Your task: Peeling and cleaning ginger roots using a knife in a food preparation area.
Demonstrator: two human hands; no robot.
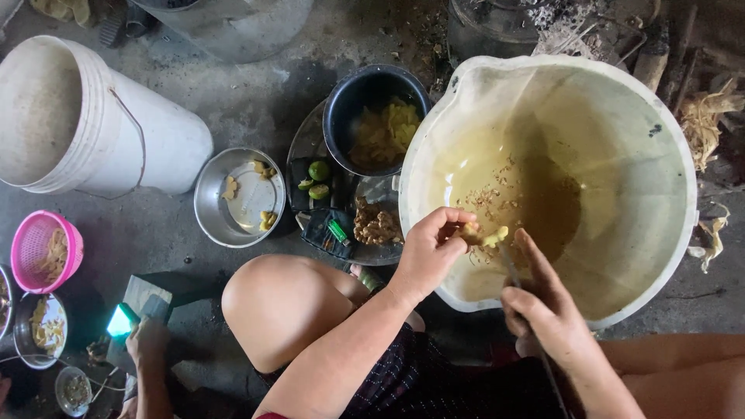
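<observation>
Left hand [427,252] pinches one pale yellow ginger piece [487,236] over the tilted cream basin [652,155]. Right hand [543,310] grips one knife [516,271], blade touching the piece. Piece: knobbly, peeled. Basin holds murky water with peel scraps. Nearby: one dark bowl [349,97], one white bucket [155,140].

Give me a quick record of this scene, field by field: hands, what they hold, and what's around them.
Left hand: pinches a yellow ginger piece over the basin
Right hand: holds a thin knife against the piece
Basin: large, cream, tilted, holding murky water and peel scraps
Tray: black bowl of peeled pieces, limes, unpeeled ginger
Left side: white bucket, metal dish, pink strainer
Other person: a hand with a lit phone
</observation>
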